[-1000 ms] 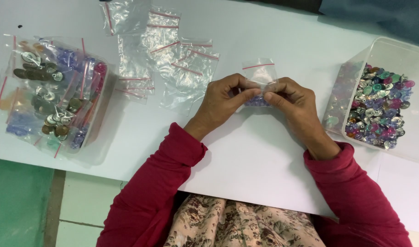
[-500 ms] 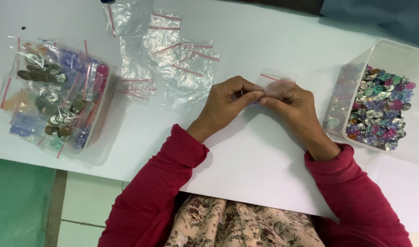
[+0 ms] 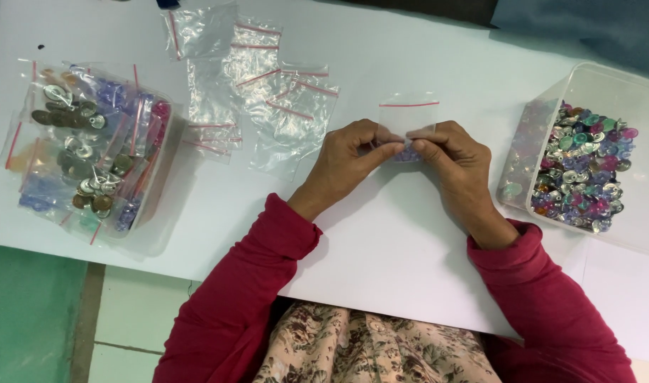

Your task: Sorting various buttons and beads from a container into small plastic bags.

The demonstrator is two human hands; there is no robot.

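Clear plastic: a small clear zip bag with a red seal strip point(image 3: 408, 117) sits pinched between both hands, its top standing up beyond the fingertips and purple beads showing low inside.
Left hand point(image 3: 349, 159): thumb and forefinger closed on the bag's left lower edge.
Right hand point(image 3: 455, 159): thumb and forefinger closed on the bag's right lower edge, fingertips nearly meeting the left's.
Room around the grip: bare white tabletop point(image 3: 402, 234) lies toward the body from the grip and just beyond it; the near table edge runs under the red sleeves.
Left of the grip: a loose spread of empty clear zip bags point(image 3: 267, 92), roughly seven, the nearest just beside the left hand.
Far left: one clear plastic tub of filled bags of metallic buttons and beads point(image 3: 90, 149), well apart.
Right of the grip: one clear rectangular tub of loose coloured shiny beads point(image 3: 583, 167), near the right wrist, not touching.
Change: half a second back the bag was mostly hidden between the fingers; now its top is up and plainly visible.
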